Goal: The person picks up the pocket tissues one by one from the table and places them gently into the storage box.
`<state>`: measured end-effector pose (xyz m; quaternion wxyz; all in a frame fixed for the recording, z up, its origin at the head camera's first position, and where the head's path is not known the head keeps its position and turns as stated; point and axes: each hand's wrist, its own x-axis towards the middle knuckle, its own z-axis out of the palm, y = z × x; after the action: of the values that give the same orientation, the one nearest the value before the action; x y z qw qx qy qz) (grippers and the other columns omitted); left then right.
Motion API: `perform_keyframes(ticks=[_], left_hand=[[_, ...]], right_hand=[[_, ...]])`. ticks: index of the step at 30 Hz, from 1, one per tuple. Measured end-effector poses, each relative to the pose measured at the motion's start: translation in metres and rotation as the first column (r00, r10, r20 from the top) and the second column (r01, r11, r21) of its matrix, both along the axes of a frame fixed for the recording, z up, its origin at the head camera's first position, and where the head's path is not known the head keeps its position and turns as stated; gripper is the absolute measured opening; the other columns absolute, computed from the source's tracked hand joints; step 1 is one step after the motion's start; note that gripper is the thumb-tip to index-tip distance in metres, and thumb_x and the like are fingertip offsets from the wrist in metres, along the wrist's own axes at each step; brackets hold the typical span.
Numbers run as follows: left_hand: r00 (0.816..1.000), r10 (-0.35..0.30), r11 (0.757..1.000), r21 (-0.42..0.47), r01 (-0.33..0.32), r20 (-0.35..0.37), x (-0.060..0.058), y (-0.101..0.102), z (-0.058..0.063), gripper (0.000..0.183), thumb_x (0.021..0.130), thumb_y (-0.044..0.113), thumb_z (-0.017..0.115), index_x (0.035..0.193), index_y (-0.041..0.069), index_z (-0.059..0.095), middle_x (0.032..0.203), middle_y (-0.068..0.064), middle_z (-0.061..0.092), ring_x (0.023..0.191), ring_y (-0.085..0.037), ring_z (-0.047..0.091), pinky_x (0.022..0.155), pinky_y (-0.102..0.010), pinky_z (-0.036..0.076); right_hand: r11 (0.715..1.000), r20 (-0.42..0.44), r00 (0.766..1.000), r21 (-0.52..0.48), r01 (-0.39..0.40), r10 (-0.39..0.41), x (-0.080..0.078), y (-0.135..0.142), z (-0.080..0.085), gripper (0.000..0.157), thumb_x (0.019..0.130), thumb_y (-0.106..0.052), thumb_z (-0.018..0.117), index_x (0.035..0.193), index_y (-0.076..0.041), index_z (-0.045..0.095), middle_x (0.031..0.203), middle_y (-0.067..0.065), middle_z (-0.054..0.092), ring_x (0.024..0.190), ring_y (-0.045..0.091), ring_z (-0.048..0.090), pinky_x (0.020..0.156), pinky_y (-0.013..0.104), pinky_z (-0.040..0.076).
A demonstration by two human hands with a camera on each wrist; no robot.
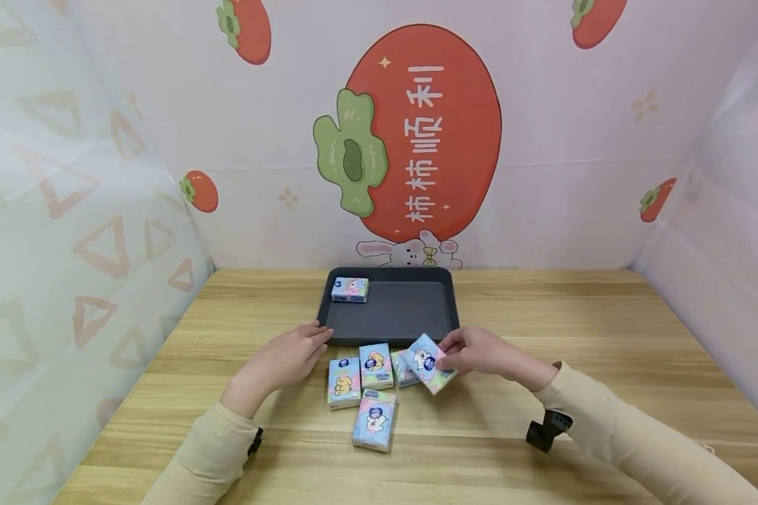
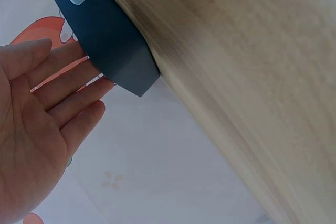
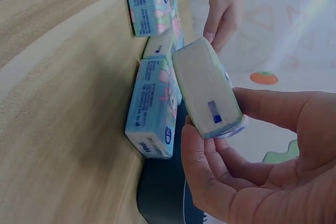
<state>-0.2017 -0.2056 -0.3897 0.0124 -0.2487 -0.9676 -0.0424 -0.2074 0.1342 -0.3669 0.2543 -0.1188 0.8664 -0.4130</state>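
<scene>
My right hand (image 1: pixel 480 352) pinches a small blue tissue pack (image 1: pixel 424 359) between thumb and fingers, tilted above another tissue pack (image 1: pixel 401 376) on the table. The right wrist view shows the held pack's pale end (image 3: pixel 205 90). My left hand (image 1: pixel 293 354) has its fingers extended, the tips touching the near left corner of a dark tray (image 1: pixel 391 319). One tissue pack (image 1: pixel 350 290) lies in the tray's far left corner. Between the hands, more tissue packs lie in front of the tray: one at left (image 1: pixel 344 383), one beside it (image 1: pixel 375 366) and one nearer me (image 1: pixel 375 422).
The wooden table (image 1: pixel 562 315) runs back to a pale cloth backdrop (image 1: pixel 562 140) printed with persimmons. Similar cloth (image 1: pixel 69 210) hangs along the left side and also along the right. A black wrist device (image 1: pixel 546 431) sits under my right forearm.
</scene>
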Motion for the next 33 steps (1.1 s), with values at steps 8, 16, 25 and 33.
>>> perform_keyframes(ticks=[8,16,25,33], left_hand=[[1.000,-0.019,1.000,-0.003,0.019,-0.013,-0.001,-0.001,-0.001,0.033,0.098,0.016,0.051,0.126,0.001,0.060,0.129,-0.019,0.058,0.123,-0.034,0.053,0.101,-0.047,0.046],[1.000,-0.019,1.000,0.001,0.019,-0.009,-0.001,-0.001,-0.002,0.034,0.098,0.017,0.050,0.126,0.001,0.060,0.130,-0.020,0.057,0.123,-0.034,0.053,0.102,-0.048,0.046],[1.000,-0.020,1.000,-0.004,0.020,-0.009,-0.003,-0.001,-0.002,0.034,0.099,0.018,0.049,0.127,0.002,0.060,0.131,-0.019,0.057,0.123,-0.033,0.053,0.102,-0.047,0.046],[1.000,-0.018,1.000,-0.007,0.018,-0.011,-0.002,-0.001,-0.003,0.034,0.098,0.018,0.050,0.127,0.002,0.060,0.130,-0.019,0.057,0.123,-0.033,0.053,0.102,-0.047,0.046]], right_hand=[[0.999,0.003,1.000,-0.046,0.017,-0.017,-0.011,-0.001,0.005,0.035,0.085,-0.018,0.071,0.110,0.005,0.062,0.096,0.011,0.064,0.081,0.015,0.062,0.078,0.035,0.059],[0.999,-0.018,0.999,-0.025,0.042,-0.042,-0.022,-0.003,0.009,0.036,0.085,-0.020,0.070,0.112,0.003,0.063,0.099,0.011,0.065,0.081,0.015,0.061,0.079,0.035,0.059],[0.997,-0.021,0.997,-0.030,0.070,-0.071,-0.039,-0.005,0.011,0.038,0.086,-0.023,0.070,0.113,0.003,0.063,0.104,0.013,0.064,0.083,0.016,0.061,0.083,0.038,0.058],[0.995,-0.017,0.995,-0.030,0.100,-0.101,-0.055,-0.011,0.016,0.038,0.087,-0.023,0.069,0.113,0.004,0.064,0.108,0.017,0.064,0.083,0.019,0.063,0.086,0.039,0.057]])
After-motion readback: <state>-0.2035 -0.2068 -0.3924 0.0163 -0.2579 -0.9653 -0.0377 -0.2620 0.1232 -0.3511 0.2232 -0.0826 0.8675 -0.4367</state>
